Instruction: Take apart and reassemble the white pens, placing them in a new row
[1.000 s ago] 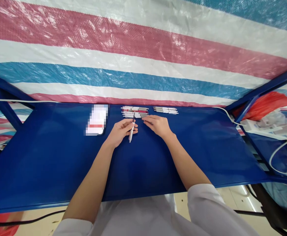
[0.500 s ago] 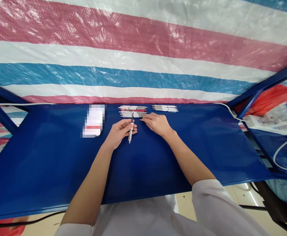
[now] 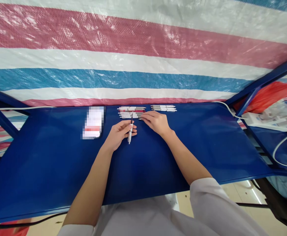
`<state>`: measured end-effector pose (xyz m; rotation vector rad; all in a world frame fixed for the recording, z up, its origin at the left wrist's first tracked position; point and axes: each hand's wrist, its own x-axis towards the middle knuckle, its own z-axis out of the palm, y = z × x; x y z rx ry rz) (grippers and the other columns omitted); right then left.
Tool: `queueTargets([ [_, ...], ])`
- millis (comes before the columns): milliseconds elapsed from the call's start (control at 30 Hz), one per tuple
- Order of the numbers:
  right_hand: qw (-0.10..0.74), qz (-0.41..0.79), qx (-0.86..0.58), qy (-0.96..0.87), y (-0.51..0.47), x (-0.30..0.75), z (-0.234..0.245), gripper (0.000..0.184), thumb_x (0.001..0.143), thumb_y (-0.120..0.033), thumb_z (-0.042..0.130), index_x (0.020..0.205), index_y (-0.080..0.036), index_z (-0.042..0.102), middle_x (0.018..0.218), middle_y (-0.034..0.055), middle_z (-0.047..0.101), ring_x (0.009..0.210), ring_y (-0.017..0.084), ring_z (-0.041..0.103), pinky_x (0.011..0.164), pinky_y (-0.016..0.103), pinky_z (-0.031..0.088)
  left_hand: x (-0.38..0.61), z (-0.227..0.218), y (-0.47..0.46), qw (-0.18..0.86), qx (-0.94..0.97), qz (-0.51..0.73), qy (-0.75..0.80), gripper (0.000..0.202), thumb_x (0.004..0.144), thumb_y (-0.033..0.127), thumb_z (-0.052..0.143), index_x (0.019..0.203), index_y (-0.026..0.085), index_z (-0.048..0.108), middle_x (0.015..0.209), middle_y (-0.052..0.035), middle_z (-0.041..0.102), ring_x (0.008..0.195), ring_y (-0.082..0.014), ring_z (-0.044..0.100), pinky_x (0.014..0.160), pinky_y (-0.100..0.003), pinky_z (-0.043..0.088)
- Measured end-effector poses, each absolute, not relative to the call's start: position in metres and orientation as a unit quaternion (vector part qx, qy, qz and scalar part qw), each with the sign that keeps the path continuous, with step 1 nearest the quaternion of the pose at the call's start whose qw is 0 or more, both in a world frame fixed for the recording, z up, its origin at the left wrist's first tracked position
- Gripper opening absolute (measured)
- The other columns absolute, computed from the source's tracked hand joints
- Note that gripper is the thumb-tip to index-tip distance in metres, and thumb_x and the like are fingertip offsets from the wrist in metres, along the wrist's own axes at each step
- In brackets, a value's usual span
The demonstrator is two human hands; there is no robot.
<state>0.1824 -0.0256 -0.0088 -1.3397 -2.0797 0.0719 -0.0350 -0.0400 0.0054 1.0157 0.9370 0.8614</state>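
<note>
My left hand [image 3: 120, 132] is closed around a white and grey pen [image 3: 130, 133], held nearly upright over the blue table [image 3: 47, 157]. My right hand [image 3: 155, 122] lies beside it with fingers stretched flat, its fingertips touching the near edge of a row of several similar pens [image 3: 131, 112] at the back of the table. A second, smaller group of pens [image 3: 163, 108] lies just right of that row, untouched.
A white card or packet [image 3: 93, 122] lies left of the pens. A striped tarpaulin [image 3: 143, 55] hangs behind the table. To the right are a blue frame, white cables [image 3: 281, 147], a power strip and a red bag [image 3: 268, 95].
Almost nothing has changed: both hands stay where they were, the left still gripping the pen. The view has shifted slightly.
</note>
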Motion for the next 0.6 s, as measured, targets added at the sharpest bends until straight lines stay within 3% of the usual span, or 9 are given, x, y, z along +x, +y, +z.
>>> queueTargets([
  [167,0.527,0.307,-0.521,-0.597,-0.033,0.171,-0.003,0.023,0.080,-0.041,0.072,0.096,-0.025,0.075,0.101,0.0014,0.077,0.095,0.020,0.072,0.086,0.032,0.057,-0.038,0.014,-0.041,0.655,0.495,0.384,0.424,0.036,0.080,0.042,0.074,0.107,0.018,0.068,0.095,-0.0057,0.071,0.080,-0.0190,0.069,0.080,-0.041,0.061],
  [300,0.599,0.517,-0.469,-0.392,-0.040,0.160,0.003,0.027,0.074,-0.041,0.076,0.095,-0.024,0.074,0.093,0.0013,0.077,0.092,0.019,0.073,0.077,0.031,0.060,-0.038,0.021,-0.041,0.599,0.555,0.370,0.442,0.038,0.081,0.045,0.072,0.108,0.018,0.068,0.096,-0.0072,0.072,0.076,-0.0182,0.069,0.072,-0.035,0.061],
  [433,0.626,0.573,-0.443,-0.290,-0.050,0.148,0.002,0.027,0.074,-0.040,0.076,0.094,-0.024,0.073,0.095,0.0020,0.077,0.090,0.018,0.074,0.072,0.027,0.060,-0.039,0.022,-0.039,0.525,0.631,0.353,0.449,0.039,0.083,0.046,0.067,0.110,0.018,0.069,0.097,-0.0085,0.073,0.073,-0.0185,0.068,0.067,-0.032,0.059],
  [600,0.632,0.530,-0.464,-0.322,-0.060,0.134,-0.003,0.033,0.075,-0.050,0.072,0.093,-0.022,0.072,0.098,0.0044,0.077,0.091,0.019,0.074,0.069,0.027,0.060,-0.039,0.011,-0.041,0.470,0.670,0.354,0.452,0.040,0.087,0.046,0.062,0.114,0.017,0.068,0.097,-0.0083,0.074,0.077,-0.0190,0.068,0.068,-0.031,0.058],
])
